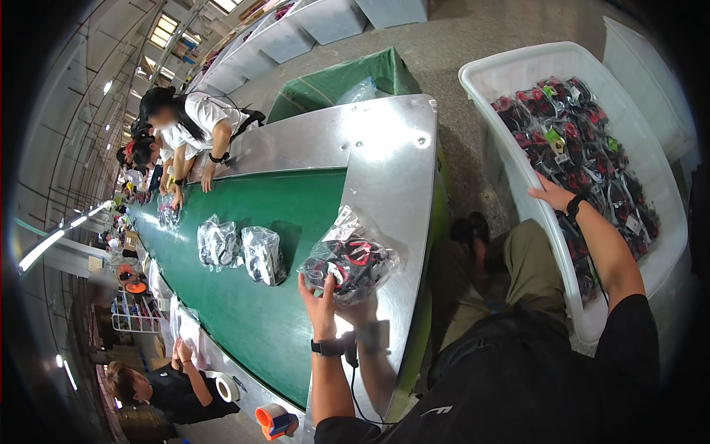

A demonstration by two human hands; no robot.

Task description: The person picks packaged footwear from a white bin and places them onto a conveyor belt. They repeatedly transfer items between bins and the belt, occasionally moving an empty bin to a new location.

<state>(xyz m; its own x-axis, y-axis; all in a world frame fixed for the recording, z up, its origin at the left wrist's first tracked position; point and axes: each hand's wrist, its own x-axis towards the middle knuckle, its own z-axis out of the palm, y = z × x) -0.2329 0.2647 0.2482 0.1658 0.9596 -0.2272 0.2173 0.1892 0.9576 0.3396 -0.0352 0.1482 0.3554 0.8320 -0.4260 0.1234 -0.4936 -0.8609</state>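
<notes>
1. Head view: I see the left hand point(322, 305) at the near edge of a clear bag point(353, 259) of black-and-red goods, thumb and fingers spread against the film; how firmly it pinches, I cannot tell.
2. That bag is where the green belt point(255, 329) meets the metal tabletop point(388, 174), overlapping both; whether it rests or is lifted slightly, I cannot tell.
3. The right hand point(551, 194) lies over the left rim of a white bin point(510, 70), well apart from the bag; I cannot tell its grip.
4. To handle this well, I would support the contents and not just loose film, which could slip or tear, and clear the bin's raised rim.
5. On the belt, two more bagged items point(264, 255) lie to the left; an orange tape dispenser point(275, 422) stands near left.
6. Around the room, I see a co-worker in white point(214, 118) far left, another in black point(181, 392) near left, and pale bins point(329, 21) beyond.
</notes>
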